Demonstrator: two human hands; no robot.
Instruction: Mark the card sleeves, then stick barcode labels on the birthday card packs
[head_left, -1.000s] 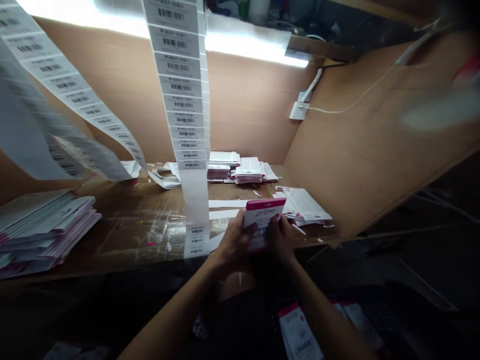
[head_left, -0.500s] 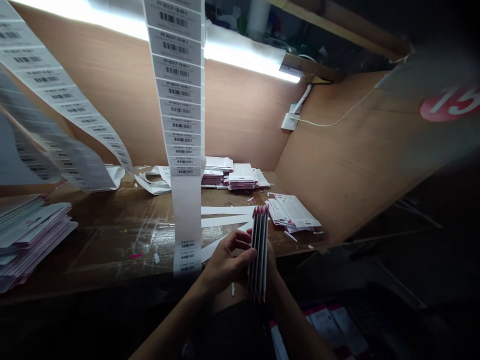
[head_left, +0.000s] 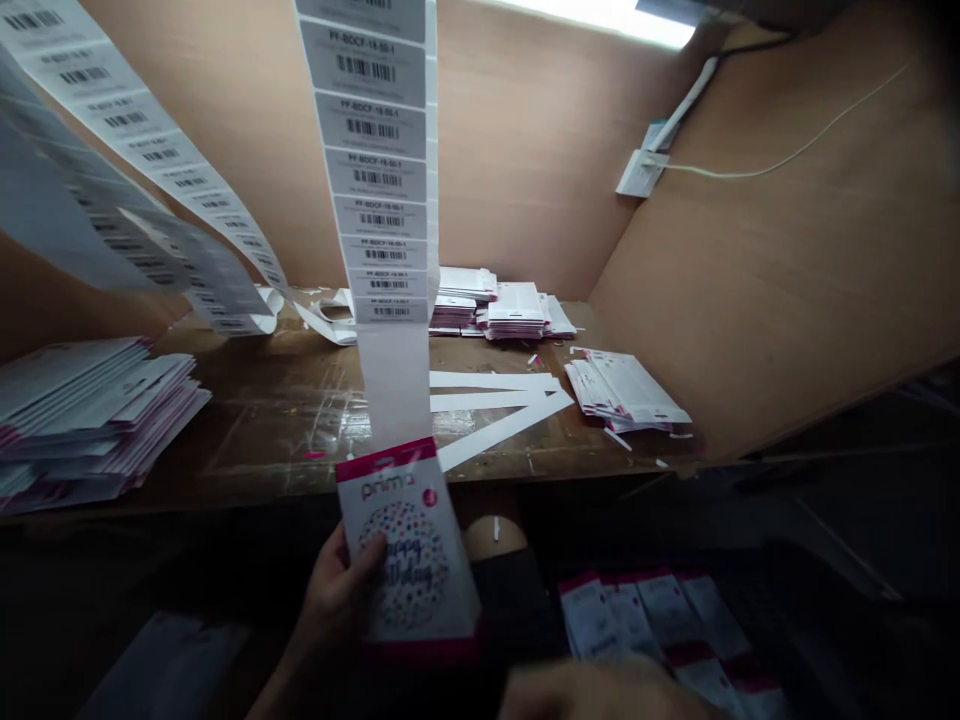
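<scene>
Left hand (head_left: 337, 595): closed on a glossy "primo" birthday card (head_left: 411, 545), thumb across the front, fingers tucked behind.
Right hand (head_left: 600, 695): just a blur at the bottom edge, can't tell if it's open or closed.
Card: tilted, pink header on top, held up in front of the table (head_left: 262, 440) edge, right below a hanging barcode label strip (head_left: 373, 130).
Table: thin white paper strips (head_left: 495, 400) lying flat, stacked card packs (head_left: 90, 420) on the left.
Below: more cards (head_left: 645, 620) lined up in the dark, off to the right.

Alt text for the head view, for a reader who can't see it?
The left hand holds up a pink-topped Happy Birthday card, with the blurred right hand at the bottom edge. Behind, barcode label strips hang over a wooden bench holding stacks of cards.
</scene>
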